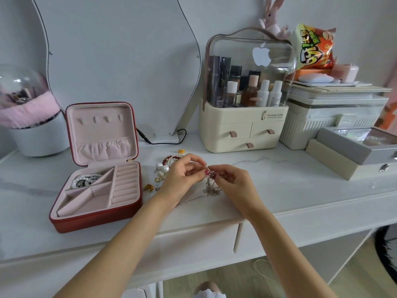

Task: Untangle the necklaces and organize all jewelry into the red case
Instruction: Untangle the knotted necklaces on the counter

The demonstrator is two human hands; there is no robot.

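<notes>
The red case [96, 220] lies open at the left of the white table, with its pink lid upright. A pearl necklace [84, 180] fills its back-left compartment. My left hand [182, 175] and my right hand [233, 181] meet above the table and both pinch a tangled clump of thin silver necklaces [211, 183], whose chains hang down to the tabletop. Left of my hands lie pearl earrings [162, 167], a red bead bracelet [173, 157], gold earrings [148, 187] and a small gold piece [181, 151].
A cream cosmetics organizer [242, 125] with bottles stands behind my hands. Grey and beige boxes [352, 151] sit at the right, a white storage bin [330, 117] behind them. A mirror [120, 61] with a black cable stands at the back. A domed jar [32, 117] is at far left.
</notes>
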